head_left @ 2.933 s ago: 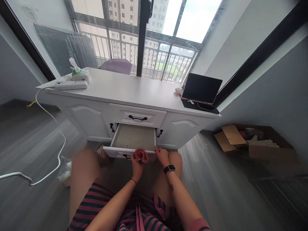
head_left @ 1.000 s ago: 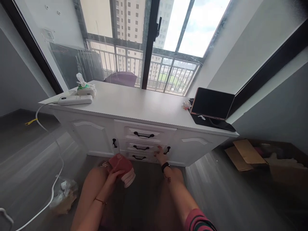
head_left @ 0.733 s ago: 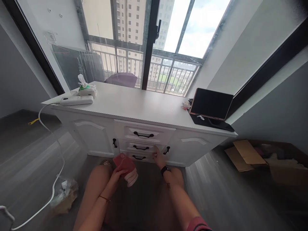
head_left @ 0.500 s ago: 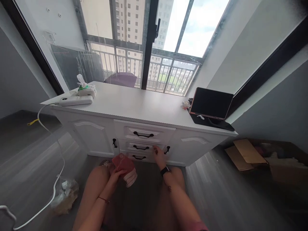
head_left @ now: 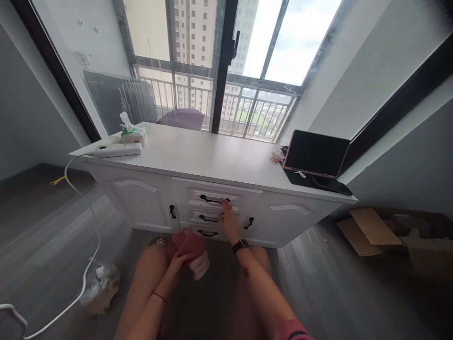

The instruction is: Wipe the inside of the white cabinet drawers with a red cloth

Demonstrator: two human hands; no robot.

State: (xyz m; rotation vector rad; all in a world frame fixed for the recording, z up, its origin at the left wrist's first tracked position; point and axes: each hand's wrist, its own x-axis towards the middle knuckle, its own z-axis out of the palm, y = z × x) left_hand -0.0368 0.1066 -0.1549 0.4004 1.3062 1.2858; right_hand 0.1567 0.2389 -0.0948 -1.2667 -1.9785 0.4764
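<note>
My left hand is closed on a folded red cloth with a pale, striped end, held low between my knees. What kind of cloth item it is, I cannot make out. In front of me stands a white cabinet with a column of drawers in its middle. My right hand reaches up to the drawer fronts with its fingers apart. Its fingertips are at the right end of the top drawer's black handle, and its thumb side is near the middle handle. All the drawers are closed.
On the cabinet top are a tissue pack, a power strip and a dark screen on a black mat. A white cable trails over the floor past a plastic bag. An open cardboard box stands right.
My right hand has moved up and slightly left, from beside the middle drawer's handle to the top drawer's handle. The left hand still holds the cloth. The view has shifted slightly.
</note>
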